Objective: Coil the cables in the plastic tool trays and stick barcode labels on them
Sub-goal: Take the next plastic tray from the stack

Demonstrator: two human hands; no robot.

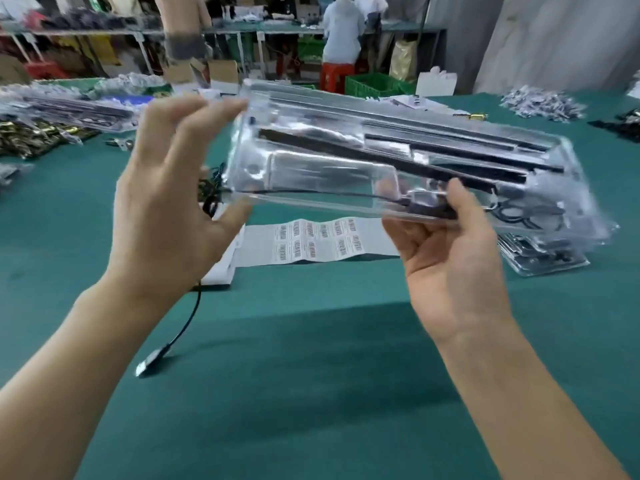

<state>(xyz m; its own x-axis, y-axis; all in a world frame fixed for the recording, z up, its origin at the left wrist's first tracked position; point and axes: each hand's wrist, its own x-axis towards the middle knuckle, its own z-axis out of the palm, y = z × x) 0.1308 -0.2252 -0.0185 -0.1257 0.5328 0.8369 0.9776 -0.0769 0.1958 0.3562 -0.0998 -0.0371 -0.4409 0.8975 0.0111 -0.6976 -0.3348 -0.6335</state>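
Motion blur smears the clear plastic tray [311, 161], so I cannot make out its compartments cleanly. It is held in the air above the green table [311, 358], tilted, with its far right end fading into glare. Inside I can see long black bars [381, 156] lying lengthwise and, at the right end, dark coiled rings [516, 213] that I cannot name with certainty.

My view of the left hand [173, 188] is from its back. Its fingers are spread and straight, with the tips at the tray's left end, though I cannot tell how firmly they touch. The right hand [450, 265] pinches the tray's near edge, thumb on top and fingers underneath.

A black cable [194, 313] runs from behind the left hand, where its upper part is hidden, down to a plug [150, 360] resting on the table. The barcode label sheet [318, 244] lies flat beneath the tray, its left end covered. A stack of filled trays [540, 259] sits to the right, partly hidden by the raised tray.
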